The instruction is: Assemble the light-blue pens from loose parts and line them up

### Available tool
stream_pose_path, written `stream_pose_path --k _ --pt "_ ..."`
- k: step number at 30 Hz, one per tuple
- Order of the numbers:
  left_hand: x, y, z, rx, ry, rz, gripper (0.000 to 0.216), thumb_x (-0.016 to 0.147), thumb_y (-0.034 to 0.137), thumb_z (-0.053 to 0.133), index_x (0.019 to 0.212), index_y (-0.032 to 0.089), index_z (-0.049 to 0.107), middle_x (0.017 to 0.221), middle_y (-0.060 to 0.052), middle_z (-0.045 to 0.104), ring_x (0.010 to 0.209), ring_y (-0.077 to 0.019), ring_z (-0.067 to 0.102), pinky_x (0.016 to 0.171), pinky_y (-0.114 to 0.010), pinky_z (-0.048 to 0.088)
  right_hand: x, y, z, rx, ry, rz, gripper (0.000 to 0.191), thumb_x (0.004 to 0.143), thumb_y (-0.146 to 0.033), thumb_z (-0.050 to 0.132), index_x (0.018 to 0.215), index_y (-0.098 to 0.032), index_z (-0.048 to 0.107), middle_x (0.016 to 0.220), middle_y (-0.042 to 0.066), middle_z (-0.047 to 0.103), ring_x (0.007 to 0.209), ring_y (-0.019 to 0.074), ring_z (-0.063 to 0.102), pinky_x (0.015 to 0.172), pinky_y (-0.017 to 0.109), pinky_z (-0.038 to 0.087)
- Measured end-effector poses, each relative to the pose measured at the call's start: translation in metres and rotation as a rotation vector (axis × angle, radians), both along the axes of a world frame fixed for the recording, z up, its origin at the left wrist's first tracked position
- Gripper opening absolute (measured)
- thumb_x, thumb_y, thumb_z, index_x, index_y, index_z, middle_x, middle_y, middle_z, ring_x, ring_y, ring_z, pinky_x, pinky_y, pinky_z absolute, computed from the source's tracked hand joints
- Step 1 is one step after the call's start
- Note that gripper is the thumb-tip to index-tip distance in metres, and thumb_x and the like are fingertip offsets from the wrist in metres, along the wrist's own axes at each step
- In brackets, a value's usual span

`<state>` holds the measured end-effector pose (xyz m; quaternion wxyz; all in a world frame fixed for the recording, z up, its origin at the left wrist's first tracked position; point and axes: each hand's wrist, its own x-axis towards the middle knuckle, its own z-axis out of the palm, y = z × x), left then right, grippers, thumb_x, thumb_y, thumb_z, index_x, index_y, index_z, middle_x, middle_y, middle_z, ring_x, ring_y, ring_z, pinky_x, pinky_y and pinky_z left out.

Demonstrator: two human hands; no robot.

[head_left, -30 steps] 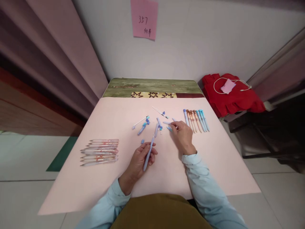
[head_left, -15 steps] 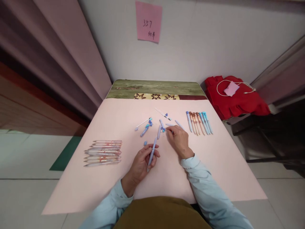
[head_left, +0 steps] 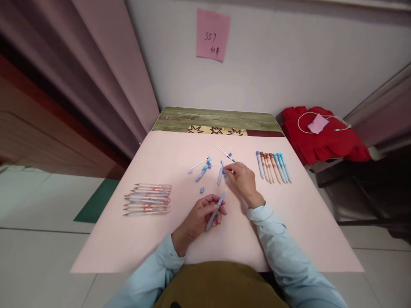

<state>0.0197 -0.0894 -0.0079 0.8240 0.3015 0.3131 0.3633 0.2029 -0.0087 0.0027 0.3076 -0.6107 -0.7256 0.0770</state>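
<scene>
My left hand (head_left: 201,214) is closed around a pale purple pen barrel (head_left: 216,210), which points up and to the right above the pink table sheet (head_left: 289,222). My right hand (head_left: 242,179) rests on the sheet among several loose pen parts (head_left: 205,167), its fingertips pinched over small pieces that I cannot make out. A loose purple barrel (head_left: 220,175) lies just left of that hand.
A row of blue and orange pens (head_left: 273,167) lies at the right. A stack of pale printed pens (head_left: 147,199) lies at the left. A red cloth (head_left: 324,137) with a white cable sits on a seat beyond the table's right edge. A pink note (head_left: 212,34) hangs on the wall.
My right hand has moved left, from near the pen row into the loose parts. My left hand has tilted its barrel further right. The camera view has shifted.
</scene>
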Motion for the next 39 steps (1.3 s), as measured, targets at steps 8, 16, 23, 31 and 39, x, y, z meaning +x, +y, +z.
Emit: stream_pose_path --k 8,16,23,31,39 --pt "-0.009 -0.001 0.002 -0.039 -0.185 -0.014 0.016 0.081 0.021 0.062 0.094 0.011 0.064 0.073 -0.005 0.067 0.041 -0.0068 0.052 0.035 -0.016 0.034 -0.048 0.021 -0.007 -0.02 -0.072 0.339 0.018 0.096 -0.028 0.056 0.1 -0.025 0.073 0.097 0.004 0.071 0.094 0.0179 0.062 0.078 0.027 0.043" --pt "-0.018 -0.001 0.002 -0.015 -0.291 -0.038 0.019 0.08 0.025 0.063 0.094 0.011 0.065 0.067 -0.003 0.065 0.035 -0.0059 0.049 0.029 -0.014 0.029 -0.109 0.046 -0.002 -0.068 -0.337 0.479 0.018 0.094 -0.027 0.057 0.096 -0.02 0.073 0.095 0.008 0.071 0.093 0.0225 0.061 0.079 0.032 0.042" --pt "-0.017 0.0 0.002 -0.026 -0.238 -0.028 0.019 0.08 0.025 0.064 0.094 0.012 0.064 0.068 -0.003 0.064 0.037 -0.0061 0.049 0.03 -0.015 0.03 -0.095 0.032 0.001 -0.052 -0.153 0.31 0.016 0.094 -0.027 0.057 0.096 -0.021 0.072 0.095 0.008 0.072 0.093 0.0211 0.061 0.084 0.032 0.043" --pt "-0.005 0.004 0.003 -0.029 -0.078 0.125 0.022 0.082 0.025 0.068 0.099 0.012 0.064 0.077 -0.004 0.064 0.05 -0.0073 0.055 0.041 -0.016 0.041 -0.018 -0.017 -0.001 -0.207 1.1 -0.06 0.028 0.083 -0.042 0.066 0.099 -0.02 0.071 0.086 0.004 0.071 0.073 0.0154 0.063 0.066 0.027 0.048" --pt "0.0 0.004 0.0 0.003 -0.001 0.089 0.025 0.083 0.028 0.07 0.1 0.012 0.062 0.078 -0.004 0.064 0.054 -0.0093 0.057 0.044 -0.019 0.043 -0.027 -0.036 -0.005 -0.456 1.517 -0.019 0.031 0.072 -0.043 0.078 0.094 -0.022 0.072 0.088 0.004 0.074 0.075 0.0134 0.066 0.073 0.028 0.051"
